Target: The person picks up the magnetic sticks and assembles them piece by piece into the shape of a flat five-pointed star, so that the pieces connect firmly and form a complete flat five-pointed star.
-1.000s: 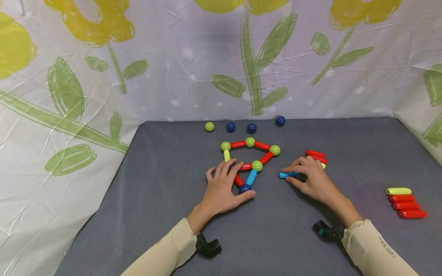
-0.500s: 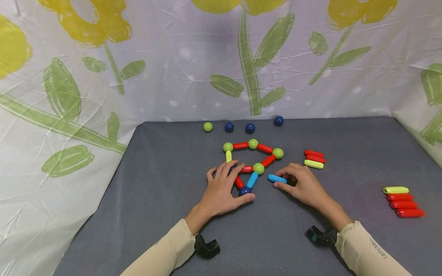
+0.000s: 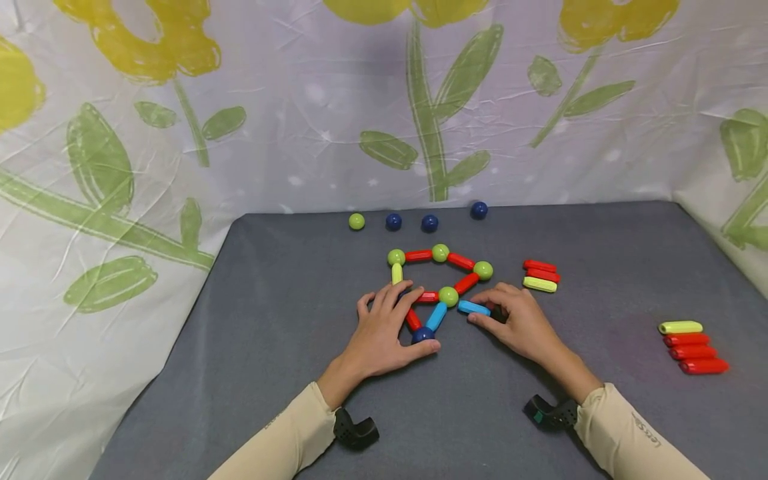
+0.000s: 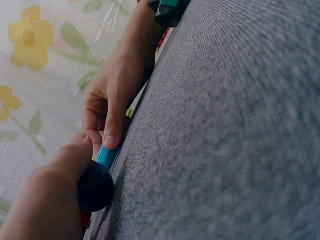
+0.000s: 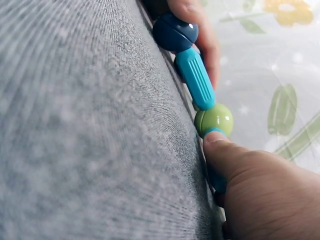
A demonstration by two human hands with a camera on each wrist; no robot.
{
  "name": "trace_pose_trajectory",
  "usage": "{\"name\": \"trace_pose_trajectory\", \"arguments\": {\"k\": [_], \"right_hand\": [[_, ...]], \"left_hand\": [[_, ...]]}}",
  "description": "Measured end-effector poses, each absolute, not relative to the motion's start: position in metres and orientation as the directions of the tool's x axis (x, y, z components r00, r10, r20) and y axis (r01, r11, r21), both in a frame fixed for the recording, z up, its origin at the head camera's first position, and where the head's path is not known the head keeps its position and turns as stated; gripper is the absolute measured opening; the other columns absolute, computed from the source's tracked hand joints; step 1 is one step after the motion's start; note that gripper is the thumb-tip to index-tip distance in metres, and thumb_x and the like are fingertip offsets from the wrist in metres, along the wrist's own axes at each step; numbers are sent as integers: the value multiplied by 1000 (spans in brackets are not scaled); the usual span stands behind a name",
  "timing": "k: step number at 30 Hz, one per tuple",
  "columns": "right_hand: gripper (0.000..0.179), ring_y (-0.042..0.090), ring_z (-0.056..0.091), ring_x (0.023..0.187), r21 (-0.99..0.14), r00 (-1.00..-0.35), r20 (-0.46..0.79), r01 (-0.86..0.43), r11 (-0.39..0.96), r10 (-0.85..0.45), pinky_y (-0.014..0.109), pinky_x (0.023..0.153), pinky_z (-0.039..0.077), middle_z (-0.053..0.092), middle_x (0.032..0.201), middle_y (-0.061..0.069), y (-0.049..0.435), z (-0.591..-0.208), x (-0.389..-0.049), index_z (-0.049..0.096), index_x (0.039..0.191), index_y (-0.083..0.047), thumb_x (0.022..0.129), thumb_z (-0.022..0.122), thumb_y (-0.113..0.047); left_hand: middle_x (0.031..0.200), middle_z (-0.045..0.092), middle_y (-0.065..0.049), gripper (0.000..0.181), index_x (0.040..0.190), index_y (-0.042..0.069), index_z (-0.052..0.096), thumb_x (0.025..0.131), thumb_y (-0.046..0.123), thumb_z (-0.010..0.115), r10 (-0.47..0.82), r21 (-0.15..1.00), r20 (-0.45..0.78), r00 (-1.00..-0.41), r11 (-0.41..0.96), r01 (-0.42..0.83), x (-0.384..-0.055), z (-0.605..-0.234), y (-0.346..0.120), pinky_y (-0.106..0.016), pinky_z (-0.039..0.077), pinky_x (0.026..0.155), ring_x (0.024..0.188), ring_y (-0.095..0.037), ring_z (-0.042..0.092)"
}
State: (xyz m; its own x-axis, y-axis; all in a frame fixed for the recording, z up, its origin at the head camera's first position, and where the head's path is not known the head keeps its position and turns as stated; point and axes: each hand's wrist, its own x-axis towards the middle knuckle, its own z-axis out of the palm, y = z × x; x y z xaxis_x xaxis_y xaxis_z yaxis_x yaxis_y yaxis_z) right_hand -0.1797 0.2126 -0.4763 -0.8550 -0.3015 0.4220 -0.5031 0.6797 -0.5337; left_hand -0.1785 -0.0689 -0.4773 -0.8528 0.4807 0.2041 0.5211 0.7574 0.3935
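Observation:
On the dark grey table lies a joined figure of magnetic sticks and balls, with green balls [image 3: 441,253], red sticks [image 3: 418,255], a yellow stick [image 3: 397,273], a blue stick [image 3: 437,317] and a dark blue ball [image 3: 423,335]. My left hand [image 3: 375,333] rests over its lower left side with fingers spread, hiding part of it; the thumb touches the dark blue ball [image 4: 96,186] in the left wrist view. My right hand [image 3: 522,323] pinches another blue stick [image 3: 473,307], close to the green ball [image 3: 448,296]; whether they touch is unclear.
Along the back edge sit a loose green ball [image 3: 357,221] and dark blue balls [image 3: 429,223]. Two red sticks and a yellow stick [image 3: 540,285] lie beyond my right hand. Farther right is a row of red sticks [image 3: 690,352] with a yellow stick [image 3: 681,327].
My right hand has moved left with the blue stick, bringing its tip close to the green ball. The left hand stays on the figure, which has shifted slightly.

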Motion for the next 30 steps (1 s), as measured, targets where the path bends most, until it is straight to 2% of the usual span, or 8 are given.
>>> {"name": "trace_pose_trajectory", "arguments": {"k": [16,23,28,30], "right_hand": [[21,7,45,67,-538,-844,448,-519,665,-296,29,70,31,60,80,-10,212,-478,-180,77,102,-22,82,86,-21],[22,7,44,66,-549,-848,447,-511,661,-285,27,67,33,59,80,-9,213,-480,-180,77,103,-20,83,86,-20],[18,10,48,68,-557,-843,497,-492,669,-206,24,62,39,63,82,-2,217,-478,-183,77,102,-11,86,82,-13],[16,17,52,73,-525,-825,547,-470,709,-142,29,69,39,65,84,4,221,-476,-184,77,101,-7,86,81,-11]], "left_hand": [[165,30,0,93,158,31,35,83,79,59,500,395,187,-846,750,531,-179,-476,-69,-63,16,114,152,-28,26],[164,32,-2,91,157,28,38,83,76,62,482,405,228,-846,743,533,-178,-478,-69,-62,16,113,151,-27,29],[162,33,-2,91,156,26,40,83,78,60,414,408,228,-881,781,473,-177,-478,-67,-62,15,113,150,-27,29],[161,33,-2,91,155,26,41,83,78,59,393,397,229,-891,798,454,-178,-478,-67,-62,16,113,149,-27,30]]}}
